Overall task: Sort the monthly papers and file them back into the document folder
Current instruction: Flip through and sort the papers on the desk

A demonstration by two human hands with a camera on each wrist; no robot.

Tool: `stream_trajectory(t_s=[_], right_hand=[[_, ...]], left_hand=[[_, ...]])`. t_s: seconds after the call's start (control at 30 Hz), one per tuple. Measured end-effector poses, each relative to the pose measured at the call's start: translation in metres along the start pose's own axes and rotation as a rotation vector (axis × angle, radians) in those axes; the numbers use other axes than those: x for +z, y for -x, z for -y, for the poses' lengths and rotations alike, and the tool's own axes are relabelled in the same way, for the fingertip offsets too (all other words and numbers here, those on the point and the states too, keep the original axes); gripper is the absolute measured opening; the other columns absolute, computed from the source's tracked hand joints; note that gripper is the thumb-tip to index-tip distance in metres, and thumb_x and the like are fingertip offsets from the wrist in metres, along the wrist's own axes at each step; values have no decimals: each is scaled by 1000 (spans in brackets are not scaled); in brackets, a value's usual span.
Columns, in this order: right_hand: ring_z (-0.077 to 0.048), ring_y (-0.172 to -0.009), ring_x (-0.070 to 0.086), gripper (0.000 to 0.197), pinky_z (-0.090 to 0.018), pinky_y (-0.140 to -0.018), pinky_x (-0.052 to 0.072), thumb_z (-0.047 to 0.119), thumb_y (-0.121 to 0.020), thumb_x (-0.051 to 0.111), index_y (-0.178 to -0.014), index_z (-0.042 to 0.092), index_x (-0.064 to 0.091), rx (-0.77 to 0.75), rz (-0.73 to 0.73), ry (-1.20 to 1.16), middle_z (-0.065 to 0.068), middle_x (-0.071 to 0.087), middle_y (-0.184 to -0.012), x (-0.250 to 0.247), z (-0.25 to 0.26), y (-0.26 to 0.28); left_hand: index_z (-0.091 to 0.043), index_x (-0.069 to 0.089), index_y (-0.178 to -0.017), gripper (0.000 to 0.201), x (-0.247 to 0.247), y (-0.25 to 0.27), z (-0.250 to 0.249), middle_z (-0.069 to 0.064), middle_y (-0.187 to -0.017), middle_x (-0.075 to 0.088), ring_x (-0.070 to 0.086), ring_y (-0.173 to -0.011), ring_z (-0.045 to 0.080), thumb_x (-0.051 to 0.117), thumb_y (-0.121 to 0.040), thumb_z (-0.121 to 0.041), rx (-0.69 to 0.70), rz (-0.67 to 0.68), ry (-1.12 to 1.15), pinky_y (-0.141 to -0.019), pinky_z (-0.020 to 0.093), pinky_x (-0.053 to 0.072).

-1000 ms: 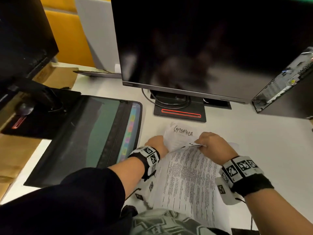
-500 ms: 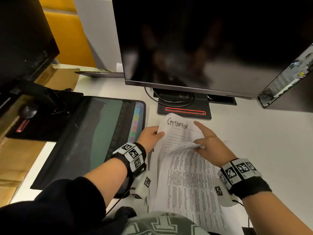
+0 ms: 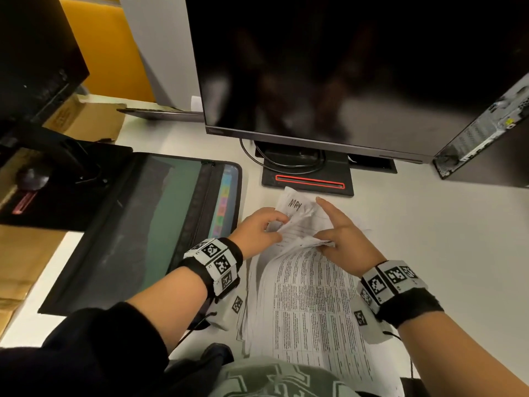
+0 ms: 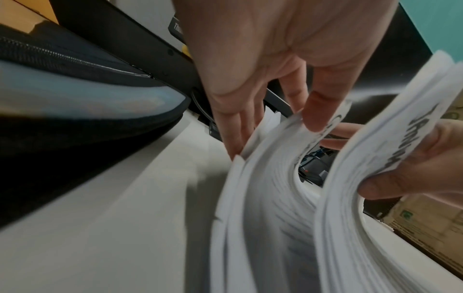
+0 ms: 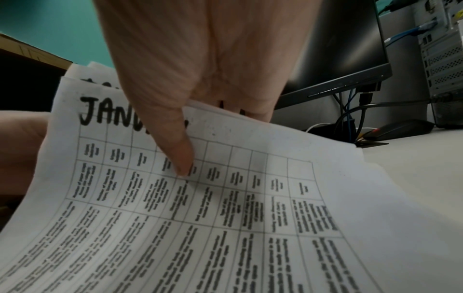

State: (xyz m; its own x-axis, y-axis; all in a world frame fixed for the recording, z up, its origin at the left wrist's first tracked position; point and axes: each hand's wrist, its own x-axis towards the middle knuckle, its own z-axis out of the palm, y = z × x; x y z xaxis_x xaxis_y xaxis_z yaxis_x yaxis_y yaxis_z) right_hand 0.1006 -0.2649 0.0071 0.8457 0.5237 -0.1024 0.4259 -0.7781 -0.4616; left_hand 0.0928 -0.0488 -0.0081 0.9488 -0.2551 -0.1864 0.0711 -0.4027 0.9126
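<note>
Paper stack (image 3: 309, 305) fanned: right hand (image 3: 343, 242) pinches top sheets, left hand (image 3: 257, 230) pinches lower corners. Headings best read singly before the folder (image 3: 137, 224) is loaded.

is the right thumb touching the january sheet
Touching. The right wrist view shows the right hand with its thumb pressed flat on the January sheet, fingers curled behind the page's top edge, pinching it.

Head view: both hands work the far end of a stack of printed papers (image 3: 309, 299) on a white desk (image 3: 429, 224). The left hand (image 3: 254, 230) and right hand (image 3: 343, 239) lift a sheet headed "MAY" (image 3: 294, 207). An open document folder (image 3: 143, 224) lies just left, before a dark monitor (image 3: 343, 67).
</note>
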Motion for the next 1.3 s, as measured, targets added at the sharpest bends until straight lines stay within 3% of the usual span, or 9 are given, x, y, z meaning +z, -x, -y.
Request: stream_trajectory(t_s=[0.17, 0.27, 0.4, 0.6, 0.8, 0.97, 1.1, 1.2, 1.3], right_hand=[[-19, -145, 4, 21, -29, -115, 9, 9, -80, 69, -96, 20, 75, -33, 42, 41, 1, 15, -155, -2, -10, -9], [-30, -139, 27, 23, -41, -115, 23, 8, -76, 71, -96, 18, 75, -73, 79, 57, -8, 42, -141, -3, -15, -14], [-33, -102, 51, 20, -49, -91, 45, 9, -72, 74, -90, 17, 76, -81, 32, 88, -9, 54, -121, -1, -16, -10], [-24, -117, 50, 21, -38, -101, 42, 4, -75, 71, -92, 15, 76, -57, 8, 39, -6, 44, -137, -4, -15, -1], [-23, -114, 48, 34, -36, -100, 40, 2, -75, 68, -99, 25, 74, -50, 0, -3, -1, 35, -146, -9, -15, 2], [-24, -120, 43, 30, -35, -105, 35, 10, -79, 67, -102, 28, 73, -48, 72, 34, 1, 27, -151, -11, -18, -9], [-27, -120, 43, 26, -41, -104, 35, 11, -79, 67, -101, 25, 74, -49, 98, -8, 1, 38, -144, -9, -16, -14], [-22, -117, 45, 32, -38, -102, 37, 7, -77, 67, -103, 25, 73, -52, 87, -31, 2, 43, -138, -10, -12, -9], [-26, -115, 48, 37, -37, -99, 39, -1, -70, 70, -98, 23, 74, -80, 34, -21, -5, 53, -131, -8, -11, 1]], left_hand=[[-12, 68, -100, 32, -2, -4, 3, 0, -106, 52, 50, -107, 16, 66, -76, 9, -27, 5, 66, -87, 4, 33], [-15, 67, -98, 33, -2, -4, -1, 3, -103, 55, 52, -101, 13, 64, -77, 10, -52, -1, 154, -90, 14, 37], [-17, 55, -109, 25, -2, -6, -3, -2, -105, 54, 52, -103, 15, 52, -89, -1, -154, -114, 286, -92, 29, 39], [-17, 38, -138, 56, 2, -20, 5, 8, -96, 62, 57, -85, 14, 60, -88, -4, -272, -202, 189, -83, 24, 46], [-15, 56, -115, 45, 3, -24, 7, -1, -65, 59, 55, -53, 4, 71, -76, 2, -247, -171, 227, -60, 16, 45], [-15, 73, -79, 15, -3, -20, 5, 1, -79, 73, 66, -74, 13, 75, -74, -1, -182, -91, 248, -75, 29, 55], [-20, 43, -46, 46, -6, -17, 4, -11, -45, 40, 37, -43, 6, 67, -86, -17, -241, -121, 315, -44, 17, 34], [-4, 63, -71, 31, -8, -16, 5, 5, -68, 53, 50, -64, 19, 55, -94, -24, -298, -134, 346, -53, 22, 39], [-10, 51, -74, 22, -8, -17, 10, 7, -71, 45, 44, -65, 20, 53, -95, -16, -310, -188, 316, -54, 24, 36]])
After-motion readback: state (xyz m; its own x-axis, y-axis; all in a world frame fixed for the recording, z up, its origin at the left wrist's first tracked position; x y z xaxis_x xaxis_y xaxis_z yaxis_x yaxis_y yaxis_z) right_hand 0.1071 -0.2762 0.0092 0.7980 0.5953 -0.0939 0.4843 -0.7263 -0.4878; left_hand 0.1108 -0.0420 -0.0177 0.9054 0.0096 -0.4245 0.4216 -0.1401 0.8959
